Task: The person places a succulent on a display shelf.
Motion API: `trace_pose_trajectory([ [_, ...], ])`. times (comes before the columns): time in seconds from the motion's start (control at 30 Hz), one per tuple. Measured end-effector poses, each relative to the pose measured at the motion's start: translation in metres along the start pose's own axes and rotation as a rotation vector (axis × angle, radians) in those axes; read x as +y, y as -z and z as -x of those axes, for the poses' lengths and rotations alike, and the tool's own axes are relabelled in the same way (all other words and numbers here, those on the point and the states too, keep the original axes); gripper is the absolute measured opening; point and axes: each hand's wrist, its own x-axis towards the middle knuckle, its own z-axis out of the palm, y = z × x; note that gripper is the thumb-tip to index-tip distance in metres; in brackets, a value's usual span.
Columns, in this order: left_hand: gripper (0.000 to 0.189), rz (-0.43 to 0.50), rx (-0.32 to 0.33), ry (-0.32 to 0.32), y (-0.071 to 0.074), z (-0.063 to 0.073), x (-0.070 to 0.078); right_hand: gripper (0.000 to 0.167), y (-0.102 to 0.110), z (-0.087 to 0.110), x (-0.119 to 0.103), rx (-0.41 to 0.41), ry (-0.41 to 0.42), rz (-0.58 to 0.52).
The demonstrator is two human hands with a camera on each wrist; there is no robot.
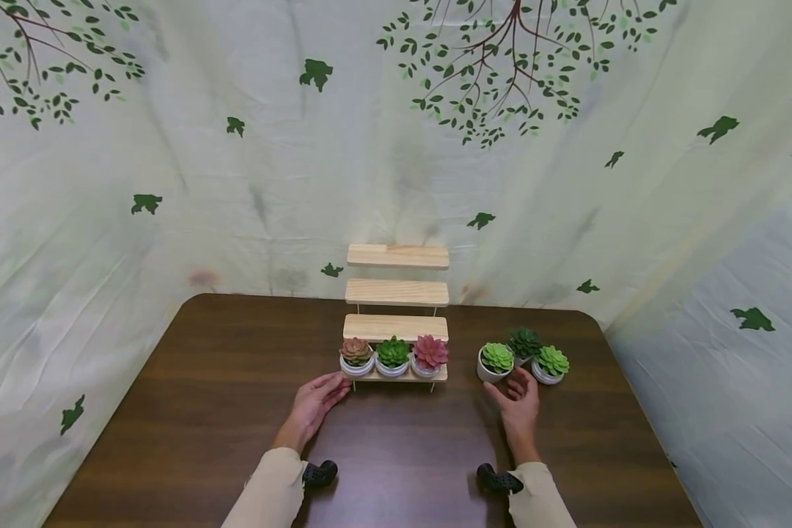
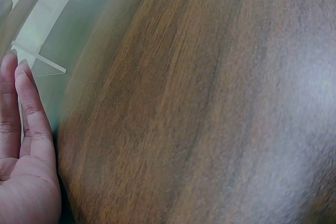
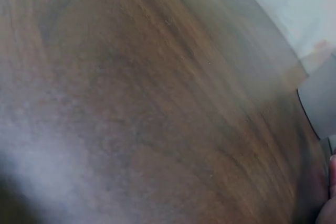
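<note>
A tiered wooden shelf point(image 1: 396, 328) stands at the back middle of the table. On its lowest step sit a brownish-pink succulent point(image 1: 356, 350), a green succulent point(image 1: 392, 352) and a deep pink succulent point(image 1: 430, 352), each in a white pot. My left hand point(image 1: 314, 405) is at the step's left corner, fingers extended, fingertips right at its edge. To the right, my right hand point(image 1: 520, 407) has thumb and fingers spread at the near side of a white pot holding a light green succulent point(image 1: 497, 357). That pot point(image 3: 320, 98) partly shows in the right wrist view, just beyond the fingers.
Behind that pot stands a dark green succulent point(image 1: 524, 342), and to its right another light green succulent point(image 1: 553, 361) in a white pot. A leaf-printed cloth point(image 1: 270, 183) hangs behind the brown wooden table point(image 1: 251, 352). Dark wrist devices point(image 1: 320, 474) sit at both cuffs.
</note>
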Motion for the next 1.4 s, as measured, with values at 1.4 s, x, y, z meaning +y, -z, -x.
trace_pose_trajectory([
  [1.4,0.010,-0.021,0.039,0.033,-0.002,-0.001,0.002,0.074,-0.018,-0.020,-0.002,-0.086,-0.012,0.021],
])
